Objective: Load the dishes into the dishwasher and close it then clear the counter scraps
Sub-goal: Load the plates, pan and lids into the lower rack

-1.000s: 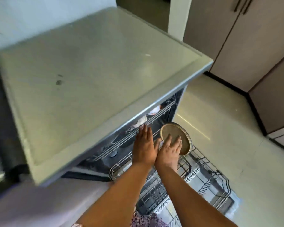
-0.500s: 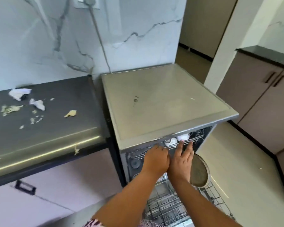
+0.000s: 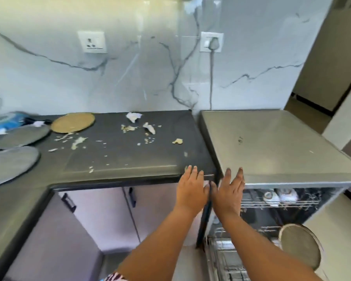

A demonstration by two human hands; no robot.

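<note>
Dishwasher (image 3: 282, 147) stands at the right end of the dark tabletop (image 3: 130, 159), door down, both racks showing. Lower rack (image 3: 231, 258) is pulled out with one round metal plate (image 3: 301, 244) on edge in it; cups (image 3: 280, 195) sit in the upper rack.

Three more plates wait at the tabletop's left: two grey (image 3: 10, 164) (image 3: 21, 136), one tan (image 3: 73, 122). I judge them stiff, light and slick. Best taken by the rim, thumb on top, one at a time.

Scraps (image 3: 130, 128) lie scattered mid-tabletop: small, soft, crumbly. Sweep them, don't pinch.

Left hand (image 3: 192, 189) and right hand (image 3: 229, 192) hang side by side before the tabletop edge, fingers straight and spread, holding nothing.
</note>
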